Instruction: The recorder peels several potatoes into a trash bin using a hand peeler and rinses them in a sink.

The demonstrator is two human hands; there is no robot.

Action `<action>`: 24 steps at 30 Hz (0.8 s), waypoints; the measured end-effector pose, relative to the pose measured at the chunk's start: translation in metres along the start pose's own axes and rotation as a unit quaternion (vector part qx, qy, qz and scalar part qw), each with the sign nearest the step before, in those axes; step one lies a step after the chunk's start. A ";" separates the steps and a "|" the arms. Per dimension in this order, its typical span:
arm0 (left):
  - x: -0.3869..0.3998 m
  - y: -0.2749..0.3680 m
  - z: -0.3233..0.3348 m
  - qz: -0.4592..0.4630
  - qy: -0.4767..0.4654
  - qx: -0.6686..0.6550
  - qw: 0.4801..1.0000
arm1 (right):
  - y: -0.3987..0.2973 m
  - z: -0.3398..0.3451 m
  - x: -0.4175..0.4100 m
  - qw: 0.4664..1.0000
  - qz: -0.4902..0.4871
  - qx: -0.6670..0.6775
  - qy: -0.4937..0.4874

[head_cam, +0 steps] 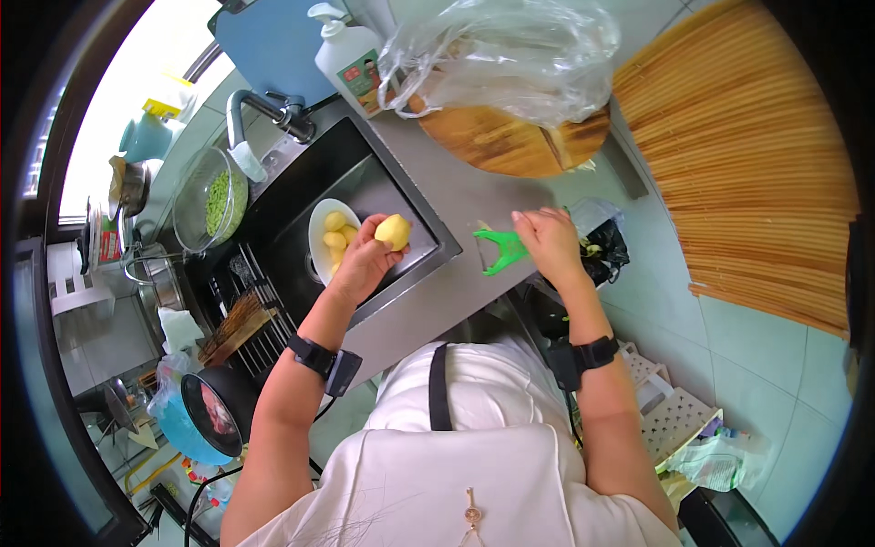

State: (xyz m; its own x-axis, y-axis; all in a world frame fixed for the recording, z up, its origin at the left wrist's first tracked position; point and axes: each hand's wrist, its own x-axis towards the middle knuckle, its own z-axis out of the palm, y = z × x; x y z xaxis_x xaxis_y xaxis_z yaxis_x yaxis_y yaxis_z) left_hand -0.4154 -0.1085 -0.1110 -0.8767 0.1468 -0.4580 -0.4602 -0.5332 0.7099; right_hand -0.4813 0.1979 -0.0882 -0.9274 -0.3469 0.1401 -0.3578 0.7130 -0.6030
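Note:
My left hand [365, 257] holds a pale yellow peeled potato [393, 232] between thumb and fingers, above the near right part of the black sink [348, 161]. Behind that hand, a white oval bowl [316, 229] stands in the sink with several peeled potatoes [335, 221] in it; my hand hides part of the bowl. On the right, my right hand [550, 239] grips a green Y-shaped peeler [507, 250] over the counter's front edge. The peeler's blade end points left, towards the sink, apart from the potato.
A chrome faucet [273, 116] stands behind the sink. Left of it sits a glass bowl of green beans or peas [219, 202]. A white pump bottle [352, 65] and a round wooden board [478, 140] under a clear plastic bag [519, 61] are at the back. A black-lined bin [605, 253] is right.

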 end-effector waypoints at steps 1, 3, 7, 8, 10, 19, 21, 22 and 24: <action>0.000 -0.001 0.013 -0.001 -0.053 -0.040 0.998 | -0.001 -0.001 0.001 1.000 0.003 -0.002 0.004; 0.003 -0.002 0.034 -0.013 -0.073 -0.045 0.996 | -0.002 -0.002 0.002 0.999 -0.003 0.002 0.036; 0.004 0.000 0.071 -0.017 -0.050 0.135 0.989 | -0.007 -0.009 0.005 0.997 -0.028 -0.008 0.073; 0.006 -0.002 0.075 -0.024 -0.070 0.150 0.986 | -0.007 -0.009 0.005 0.997 -0.025 -0.010 0.076; 0.009 -0.006 0.080 -0.031 -0.092 0.166 0.981 | -0.007 -0.007 0.006 0.994 -0.040 -0.026 0.101; 0.007 -0.009 0.095 -0.131 -0.157 0.049 0.978 | 0.043 -0.005 -0.001 0.982 0.023 -0.127 0.138; 0.009 -0.012 0.094 -0.076 -0.120 0.262 0.955 | 0.043 -0.010 -0.005 0.987 0.038 -0.108 0.109; 0.009 -0.012 0.097 -0.077 -0.120 0.262 0.955 | 0.034 -0.013 -0.003 0.992 0.010 -0.084 0.096; 0.011 -0.009 0.106 0.016 -0.103 0.432 0.896 | 0.018 -0.015 0.002 0.994 -0.018 -0.061 0.084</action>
State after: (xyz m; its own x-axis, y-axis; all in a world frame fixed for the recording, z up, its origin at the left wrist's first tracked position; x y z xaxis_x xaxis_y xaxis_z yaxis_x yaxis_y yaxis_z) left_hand -0.4356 -0.0139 -0.0660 -0.8576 0.3410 -0.3849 -0.2931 0.2908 0.9108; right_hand -0.4912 0.2191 -0.0871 -0.9154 -0.2734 0.2955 -0.3917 0.7739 -0.4976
